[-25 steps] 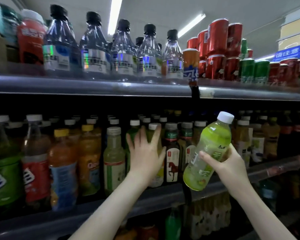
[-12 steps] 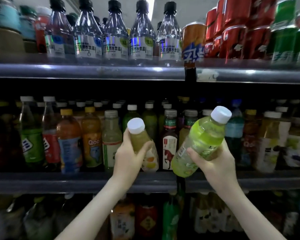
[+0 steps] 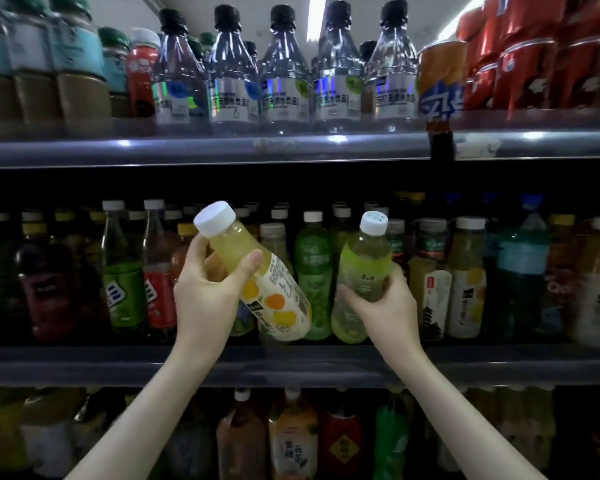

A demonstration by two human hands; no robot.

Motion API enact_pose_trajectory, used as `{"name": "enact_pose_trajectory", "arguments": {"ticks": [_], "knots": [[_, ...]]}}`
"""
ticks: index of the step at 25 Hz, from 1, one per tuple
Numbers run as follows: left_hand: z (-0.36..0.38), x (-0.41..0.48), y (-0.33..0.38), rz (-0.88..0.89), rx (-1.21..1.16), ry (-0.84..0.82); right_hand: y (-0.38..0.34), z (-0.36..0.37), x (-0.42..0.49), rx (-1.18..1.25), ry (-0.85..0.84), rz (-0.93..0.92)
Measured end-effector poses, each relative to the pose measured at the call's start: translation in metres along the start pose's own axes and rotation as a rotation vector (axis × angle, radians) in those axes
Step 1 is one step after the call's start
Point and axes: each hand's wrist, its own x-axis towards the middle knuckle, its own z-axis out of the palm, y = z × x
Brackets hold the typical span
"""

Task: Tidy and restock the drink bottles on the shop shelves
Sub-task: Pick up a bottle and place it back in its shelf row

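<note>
A pale yellow juice bottle with a white cap and a fruit-printed label is held at the centre of the frame, in front of the middle shelf. It is gripped around its shoulder by the left hand, with the thumb laid across the near side and the fingers curled behind. It is tilted, cap toward the upper left, and seems to be kept clear of the row, probably until a slot is found for it.

Just to its right, a green tea bottle is held almost upright by the right hand, the fingers wrapped round its lower body. Its base is level with the front row, which suggests it is being lined up beside a similar green bottle. Whether the two held bottles touch cannot be told.

Whether the green bottle's base rests on the shelf is hidden by the hand. The rows behind are lost in shadow, and most labels are too blurred to be read.

On the upper shelf, clear bottles with black caps are lined up. Red cans at the upper right are cut off by the frame edge. The lower-shelf bottles along the bottom are dim and partly covered by the forearms.
</note>
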Motion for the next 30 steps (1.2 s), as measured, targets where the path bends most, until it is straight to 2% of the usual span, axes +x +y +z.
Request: {"name": "enact_pose_trajectory", "arguments": {"ticks": [6, 10, 11, 13, 16, 17, 19, 20, 22, 25, 30], "knots": [[-0.027, 0.008, -0.029, -0.100, -0.008, -0.124, 0.003, 0.034, 0.008, -0.388, 0.085, -0.013], [-0.023, 0.000, -0.029, -0.088, -0.057, -0.216, 0.008, 0.038, 0.011, -0.786, 0.150, 0.013], [-0.019, -0.004, -0.029, -0.084, -0.066, -0.234, 0.008, 0.039, 0.011, -0.816, 0.159, 0.007], [-0.010, -0.014, -0.028, -0.087, -0.081, -0.270, 0.006, 0.035, 0.007, -0.746, 0.153, -0.031], [0.007, -0.039, -0.026, -0.126, -0.118, -0.341, -0.008, 0.013, -0.024, -0.386, 0.073, -0.161], [0.012, -0.049, -0.026, -0.135, -0.133, -0.371, -0.012, 0.002, -0.041, -0.277, -0.014, -0.220], [0.025, -0.073, -0.028, -0.143, -0.147, -0.443, -0.011, -0.025, -0.080, -0.225, -0.283, -0.240], [0.034, -0.088, -0.029, -0.145, -0.134, -0.477, -0.005, -0.038, -0.097, -0.253, -0.403, -0.191], [0.054, -0.118, -0.033, -0.155, -0.094, -0.547, 0.015, -0.061, -0.121, -0.295, -0.502, -0.037], [0.096, -0.165, -0.039, -0.186, -0.019, -0.697, 0.056, -0.100, -0.140, -0.258, -0.493, 0.134], [0.194, -0.225, -0.069, -0.459, -0.038, -0.945, 0.137, -0.205, -0.146, -0.142, -0.511, 0.430]]}}
